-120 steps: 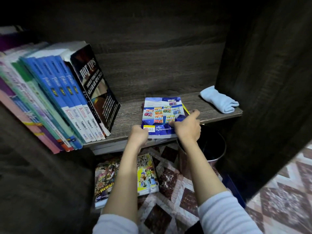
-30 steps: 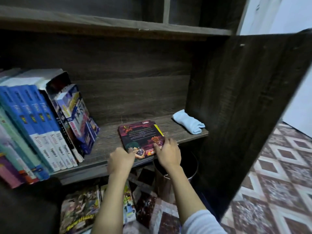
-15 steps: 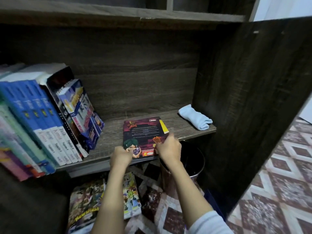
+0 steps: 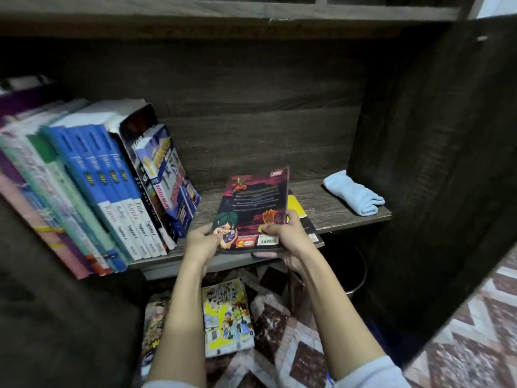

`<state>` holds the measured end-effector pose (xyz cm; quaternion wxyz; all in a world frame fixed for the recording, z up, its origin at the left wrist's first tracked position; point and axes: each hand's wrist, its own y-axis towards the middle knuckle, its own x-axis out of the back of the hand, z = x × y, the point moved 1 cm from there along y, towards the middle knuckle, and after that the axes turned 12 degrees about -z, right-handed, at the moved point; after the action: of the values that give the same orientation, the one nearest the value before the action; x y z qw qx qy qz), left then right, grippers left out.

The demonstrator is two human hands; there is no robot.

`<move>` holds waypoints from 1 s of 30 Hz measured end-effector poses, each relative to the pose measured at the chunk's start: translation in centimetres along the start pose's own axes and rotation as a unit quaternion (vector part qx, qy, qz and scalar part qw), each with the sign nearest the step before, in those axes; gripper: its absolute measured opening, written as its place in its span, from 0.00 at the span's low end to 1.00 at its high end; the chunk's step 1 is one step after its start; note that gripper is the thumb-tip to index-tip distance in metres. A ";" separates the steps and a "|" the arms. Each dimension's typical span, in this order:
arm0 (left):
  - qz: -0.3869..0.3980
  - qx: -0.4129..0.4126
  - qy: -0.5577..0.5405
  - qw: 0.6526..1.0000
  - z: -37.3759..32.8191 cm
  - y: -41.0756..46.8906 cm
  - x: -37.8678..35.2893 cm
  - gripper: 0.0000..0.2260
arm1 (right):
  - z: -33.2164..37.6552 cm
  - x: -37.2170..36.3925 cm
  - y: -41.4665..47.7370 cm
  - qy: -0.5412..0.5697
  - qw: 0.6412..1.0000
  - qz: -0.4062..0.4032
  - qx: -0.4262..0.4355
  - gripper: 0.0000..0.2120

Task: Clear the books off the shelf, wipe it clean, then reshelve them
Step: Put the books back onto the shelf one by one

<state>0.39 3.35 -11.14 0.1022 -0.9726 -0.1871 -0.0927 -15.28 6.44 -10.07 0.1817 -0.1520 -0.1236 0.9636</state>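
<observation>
Step in hand: reshelving, by my reading; a dark comic book is being tipped up off the shelf board toward the leaning row.
Left hand: closed on the book's near left corner, thumb on the cover.
Right hand: clamped on the near right corner, thumb on top, fingers curled under the lower edge.
Book's place: between both hands, near edge low, far edge raised and tilted away from the person.
Beneath the grip: a yellow-edged book lies flat on the board, under the lifted one's right side.
Left of the grip: the standing books lean rightward, the last one just beside the left hand.
Right of the grip: a folded blue cloth, well apart.
Below the grip: comics on the floor, not yet reshelved.
Doing it well: rotate the spine outward, stand the book on its lower edge, and press it against the leaning row so the row is propped rather than sliding.
</observation>
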 end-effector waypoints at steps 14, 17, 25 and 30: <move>0.023 -0.274 -0.148 0.950 -9.9 -3.0 6.0 0.27 | -5.0 -9.8 -3.9 -0.254 0.886 -0.038 0.387 0.25; -0.020 -0.343 -0.046 0.938 -9.7 -2.9 7.4 0.30 | -6.2 -11.6 -4.0 -0.259 0.886 -0.004 0.383 0.26; -0.120 -0.364 0.081 0.920 -7.2 -0.6 9.2 0.28 | -7.0 -13.9 -1.2 -0.280 0.911 0.081 0.292 0.32; -0.237 -0.430 0.224 0.842 -6.8 -0.1 8.7 0.28 | -6.3 -14.3 1.3 -0.325 0.896 0.167 0.254 0.41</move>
<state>7.31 4.88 -2.66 -0.3124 -0.7974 -0.3255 -0.4007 -0.87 0.89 -12.72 0.0004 0.2023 0.1000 0.9742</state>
